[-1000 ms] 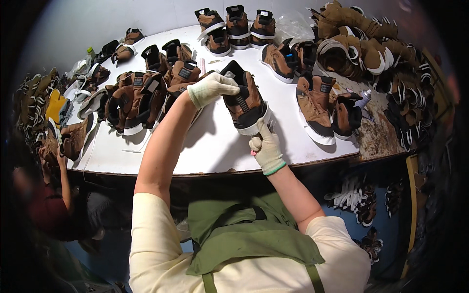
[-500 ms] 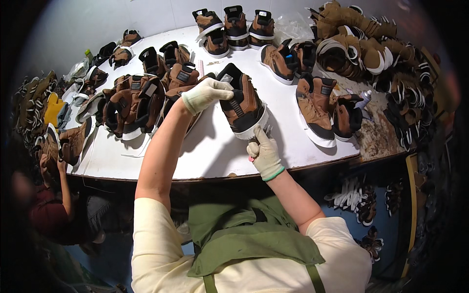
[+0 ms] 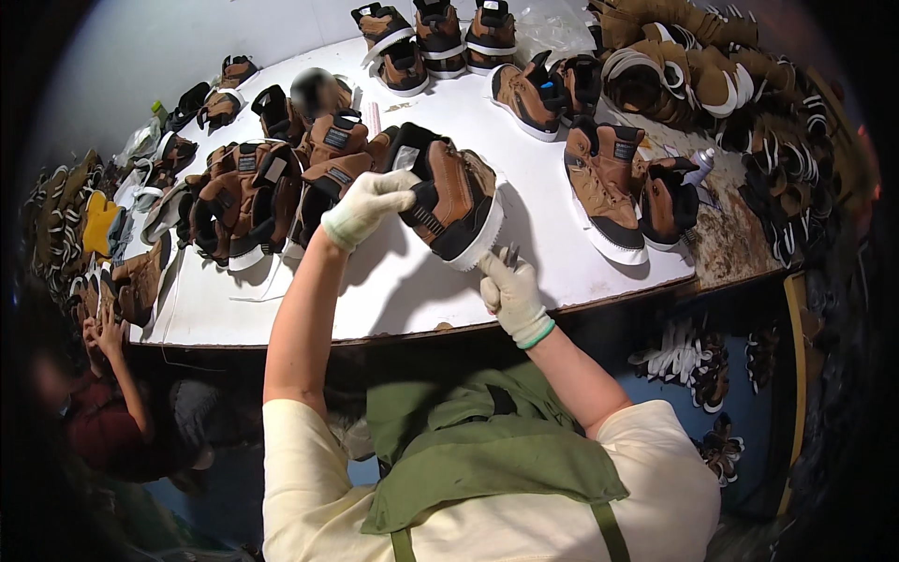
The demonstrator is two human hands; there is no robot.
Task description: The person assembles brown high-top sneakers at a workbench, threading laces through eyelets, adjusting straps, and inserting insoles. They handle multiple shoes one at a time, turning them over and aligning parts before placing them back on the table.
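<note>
A brown and black high-top shoe [image 3: 454,201] with a white sole hangs tilted above the white table, its heel toward me. My left hand [image 3: 368,204], in a pale knit glove, is closed on the shoe's black collar. By the heel edge of the sole is my right hand [image 3: 515,292], gloved too, with its index finger reaching to the white rim. Its other fingers are curled around something small, with a thin dark tip [image 3: 511,253] poking out above them. What that object is, I cannot make out.
On the white table [image 3: 393,304] several similar shoes [image 3: 248,201] crowd the left, and a pair [image 3: 604,192] stands at the right beside a small bottle [image 3: 700,166]. More shoes [image 3: 440,37] are stacked at the back. Brown shoe uppers [image 3: 674,84] pile up at far right. Another person's hands [image 3: 108,337] show at left.
The shoe has turned, showing more of its right side, and has shifted slightly left with my left hand. My right hand stays at the sole's heel edge.
</note>
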